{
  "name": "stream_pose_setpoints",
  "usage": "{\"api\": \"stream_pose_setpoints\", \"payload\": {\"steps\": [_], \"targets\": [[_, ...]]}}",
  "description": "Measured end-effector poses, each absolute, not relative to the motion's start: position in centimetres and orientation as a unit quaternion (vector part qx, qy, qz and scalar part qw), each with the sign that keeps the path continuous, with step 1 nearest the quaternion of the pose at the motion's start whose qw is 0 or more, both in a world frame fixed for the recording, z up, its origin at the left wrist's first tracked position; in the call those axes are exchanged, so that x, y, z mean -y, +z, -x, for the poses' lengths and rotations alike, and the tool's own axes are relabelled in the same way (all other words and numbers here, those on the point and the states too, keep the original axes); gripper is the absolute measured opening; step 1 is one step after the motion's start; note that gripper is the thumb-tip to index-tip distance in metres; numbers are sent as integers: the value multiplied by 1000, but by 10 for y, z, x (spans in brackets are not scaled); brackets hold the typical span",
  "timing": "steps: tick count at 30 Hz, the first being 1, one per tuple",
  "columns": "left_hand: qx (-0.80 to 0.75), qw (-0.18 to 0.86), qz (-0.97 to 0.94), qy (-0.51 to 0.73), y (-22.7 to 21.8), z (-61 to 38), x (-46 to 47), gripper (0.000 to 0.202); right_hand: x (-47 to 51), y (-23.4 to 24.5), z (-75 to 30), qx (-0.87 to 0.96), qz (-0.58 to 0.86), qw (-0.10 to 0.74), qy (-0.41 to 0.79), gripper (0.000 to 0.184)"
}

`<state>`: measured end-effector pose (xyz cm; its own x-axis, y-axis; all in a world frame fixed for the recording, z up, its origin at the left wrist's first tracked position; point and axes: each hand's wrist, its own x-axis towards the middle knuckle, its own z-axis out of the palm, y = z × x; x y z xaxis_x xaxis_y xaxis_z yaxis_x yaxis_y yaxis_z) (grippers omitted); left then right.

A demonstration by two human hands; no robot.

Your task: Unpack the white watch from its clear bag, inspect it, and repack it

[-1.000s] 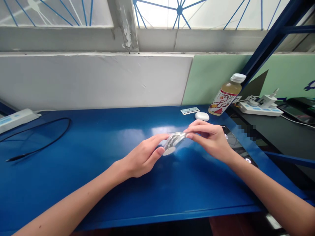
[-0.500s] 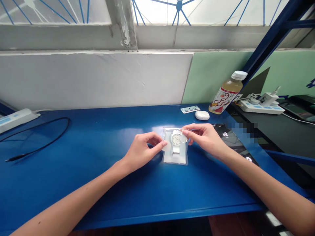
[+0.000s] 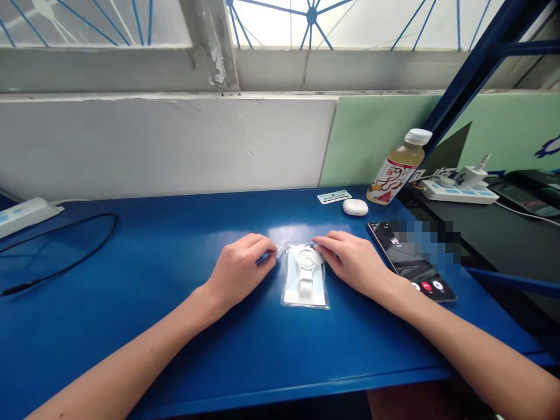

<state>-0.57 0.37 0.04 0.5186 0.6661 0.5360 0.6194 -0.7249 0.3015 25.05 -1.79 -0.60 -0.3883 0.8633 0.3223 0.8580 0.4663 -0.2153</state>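
White wristwatch [image 3: 306,273] found inside a clear pouch [image 3: 318,290], lying flat on the blue surface [image 3: 245,350], dial towards 12 o'clock. With the watch as centre, the left hand [image 3: 242,271], at 9 o'clock, pinches a thin clear piece [image 3: 275,251], while the right hand [image 3: 350,262], at 3 o'clock, has fingertips at the pouch's 1 o'clock corner, whether gripping or merely touching cannot be told. Also noted: lit phone [image 3: 411,269] at 3 o'clock past the right hand, white case [image 3: 355,207] at 1 o'clock, black cable [image 3: 90,256] at 9 o'clock.
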Motion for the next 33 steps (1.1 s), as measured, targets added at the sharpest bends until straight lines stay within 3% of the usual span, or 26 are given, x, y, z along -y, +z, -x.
{"api": "stream_pose_setpoints", "payload": {"steps": [4,8,10,20,28,33], "targets": [[-357,3,-888,289,0,7,-7,16,25,4,-248,863,459,208,0,40],[-343,-5,-897,278,-3,7,-9,18,28,8,-247,907,380,177,45,78],[-334,-5,-902,274,-4,8,-9,20,28,6,-247,911,376,157,58,86],[-300,6,-927,224,-2,7,-8,20,24,0,-249,896,411,158,60,73],[-316,37,-918,237,3,5,-6,22,24,8,-251,900,404,143,83,77],[-360,70,-895,252,4,6,-5,31,23,4,-260,902,396,152,86,92]]}}
